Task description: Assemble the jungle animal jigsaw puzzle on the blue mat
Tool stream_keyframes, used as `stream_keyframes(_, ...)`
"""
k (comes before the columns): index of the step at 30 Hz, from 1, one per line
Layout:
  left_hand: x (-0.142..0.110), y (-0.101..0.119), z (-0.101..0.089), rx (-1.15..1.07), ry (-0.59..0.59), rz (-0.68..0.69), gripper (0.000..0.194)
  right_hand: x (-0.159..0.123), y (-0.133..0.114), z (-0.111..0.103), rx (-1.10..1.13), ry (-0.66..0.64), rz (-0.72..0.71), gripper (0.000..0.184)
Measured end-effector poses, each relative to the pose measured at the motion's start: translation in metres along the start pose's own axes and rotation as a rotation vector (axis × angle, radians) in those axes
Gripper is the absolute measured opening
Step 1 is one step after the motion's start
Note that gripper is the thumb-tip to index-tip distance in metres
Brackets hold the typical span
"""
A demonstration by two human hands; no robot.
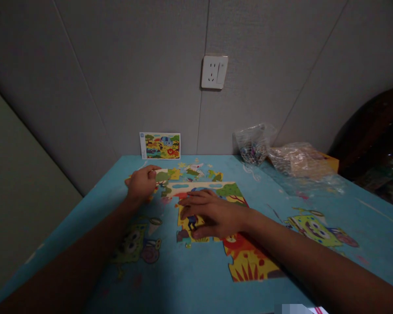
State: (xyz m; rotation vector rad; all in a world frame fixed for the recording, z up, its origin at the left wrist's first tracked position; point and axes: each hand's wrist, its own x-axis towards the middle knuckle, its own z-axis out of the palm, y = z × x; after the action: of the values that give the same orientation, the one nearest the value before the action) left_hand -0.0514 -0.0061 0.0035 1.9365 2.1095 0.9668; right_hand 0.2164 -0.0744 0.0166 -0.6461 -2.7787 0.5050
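A partly joined jigsaw puzzle [249, 261] lies on the blue tablecloth, showing a red lion, yellow ground and green foliage. My right hand [212, 213] rests over its middle, fingers spread and palm down, hiding part of the picture. Beyond the puzzle's left corner, my left hand [142, 182] has its fingers curled and pinched at the edge of a cream-and-green puzzle piece [161, 175]. How far the fingers wrap under that piece is hidden. Loose puzzle pieces [196, 171] are scattered behind the joined part, several with green and yellow patches.
A picture card [162, 146] leans against the grey wall at the back. Further right stand a clear bag of small items [253, 146] and crumpled plastic wrap [301, 161] beside a yellow box [330, 163]. A wall socket [214, 72] is above the table.
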Motion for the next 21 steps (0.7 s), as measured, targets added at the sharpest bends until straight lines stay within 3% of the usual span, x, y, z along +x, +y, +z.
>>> stream_keyframes(7,0.0,0.002,-0.001,0.163,-0.16,0.068,0.032,-0.004,-0.004,-0.007,0.029,-0.121,0.05,0.053)
stream_keyframes(15,0.004,0.002,-0.025,0.386,-0.427,0.19,0.048,-0.001,-0.001,-0.009,0.049,-0.203,-0.039,0.07)
stream_keyframes(19,0.004,-0.007,-0.026,0.516,-0.42,0.295,0.058,-0.004,0.0,-0.019,0.043,-0.182,-0.075,0.067)
stream_keyframes(21,0.002,-0.009,-0.021,0.47,-0.393,0.391,0.057,-0.006,-0.001,-0.023,0.033,-0.172,-0.074,0.064)
